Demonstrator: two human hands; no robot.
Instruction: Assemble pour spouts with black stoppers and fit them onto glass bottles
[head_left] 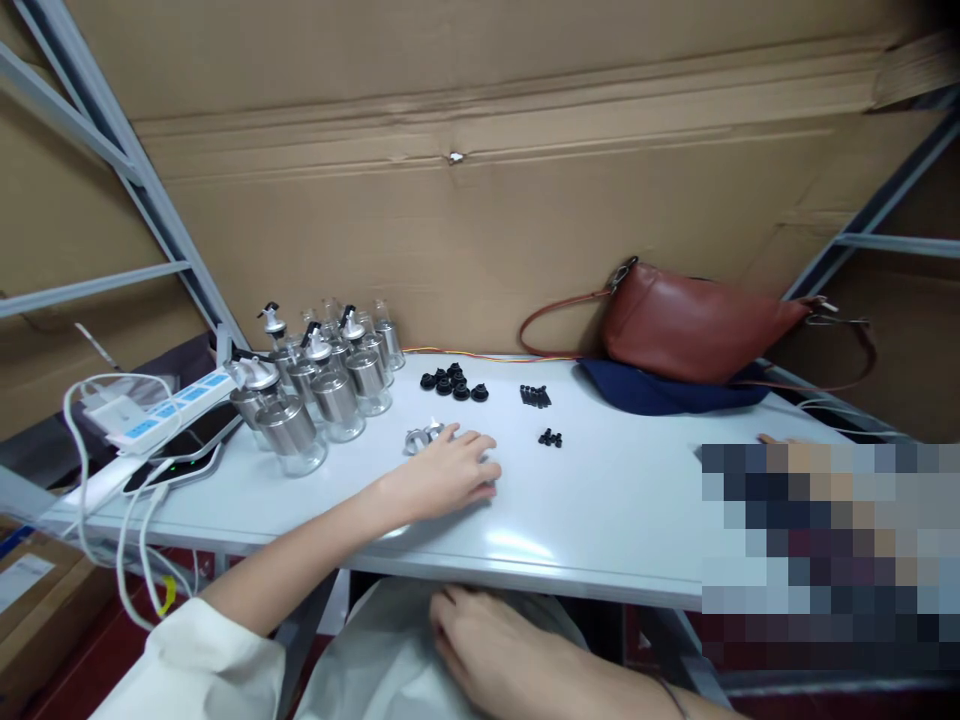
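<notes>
Fingers (480, 452) of the left hand (444, 476) rest half-curled, gripping nothing, beside silver caps (421, 437), orientation unclear.

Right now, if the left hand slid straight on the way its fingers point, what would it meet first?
Probably the small cluster of black plastic parts, lying ahead of the left hand on the white table; depth is unclear.

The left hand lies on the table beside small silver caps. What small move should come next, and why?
Probably ease the left hand forward to pinch one of the silver caps. The hand lies flat, apparently empty, the caps sit just beyond its fingertips, and the right hand is low on the white bag under the table edge.
</notes>
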